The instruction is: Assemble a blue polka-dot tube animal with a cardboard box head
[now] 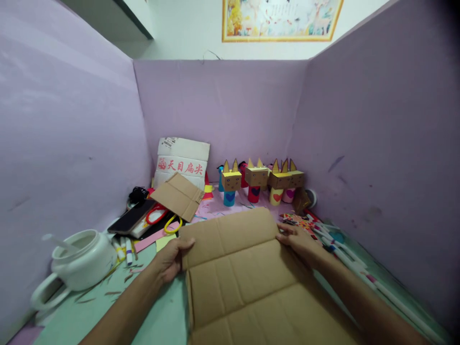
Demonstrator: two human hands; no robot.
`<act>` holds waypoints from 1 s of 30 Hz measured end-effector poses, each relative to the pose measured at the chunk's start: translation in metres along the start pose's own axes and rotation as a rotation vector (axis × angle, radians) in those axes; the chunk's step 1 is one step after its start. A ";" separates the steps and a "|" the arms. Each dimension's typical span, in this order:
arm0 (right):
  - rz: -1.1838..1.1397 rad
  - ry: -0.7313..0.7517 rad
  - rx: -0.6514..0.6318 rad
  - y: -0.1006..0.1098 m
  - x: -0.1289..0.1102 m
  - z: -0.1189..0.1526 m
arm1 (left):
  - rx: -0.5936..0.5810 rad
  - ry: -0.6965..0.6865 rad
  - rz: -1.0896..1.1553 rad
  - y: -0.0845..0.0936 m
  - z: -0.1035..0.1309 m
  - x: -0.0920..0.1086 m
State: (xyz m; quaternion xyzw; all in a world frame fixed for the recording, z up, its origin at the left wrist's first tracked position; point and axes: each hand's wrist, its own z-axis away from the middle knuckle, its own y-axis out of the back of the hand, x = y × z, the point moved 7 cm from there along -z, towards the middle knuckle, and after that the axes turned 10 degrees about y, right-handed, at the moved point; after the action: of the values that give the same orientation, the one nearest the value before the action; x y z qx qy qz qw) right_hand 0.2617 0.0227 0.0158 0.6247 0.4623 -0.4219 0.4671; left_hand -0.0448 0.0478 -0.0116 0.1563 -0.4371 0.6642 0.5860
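Note:
A large creased sheet of brown cardboard [244,273] fills the lower middle of the head view, tilted above the green table. My left hand [175,258] grips its left edge, thumb on top and fingers underneath. At the far right edge, my right hand [296,239] pinches the cardboard between thumb and fingers. Beyond the sheet stand several small cardboard figures with pointed ears, among them a blue one [230,184] and a red one [255,182]. Scissors with yellow handles [173,224] lie just past my left hand.
A white teapot [81,261] stands at the left. Behind it lie a dark phone [131,218], a smaller cardboard piece [178,196] and a white cardboard sheet with red characters [183,160]. Marker pens [345,258] line the right side. Purple panels [223,105] enclose three sides.

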 end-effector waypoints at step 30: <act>1.010 0.055 -0.410 -0.109 -0.025 -0.014 | 0.246 -0.113 -1.071 0.033 0.046 -0.036</act>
State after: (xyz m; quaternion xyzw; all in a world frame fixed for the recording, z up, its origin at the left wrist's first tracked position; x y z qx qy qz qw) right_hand 0.1514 0.0462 0.0211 0.6759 0.1896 -0.0296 0.7116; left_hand -0.0794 -0.0083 -0.0248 0.4594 -0.2462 0.3100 0.7951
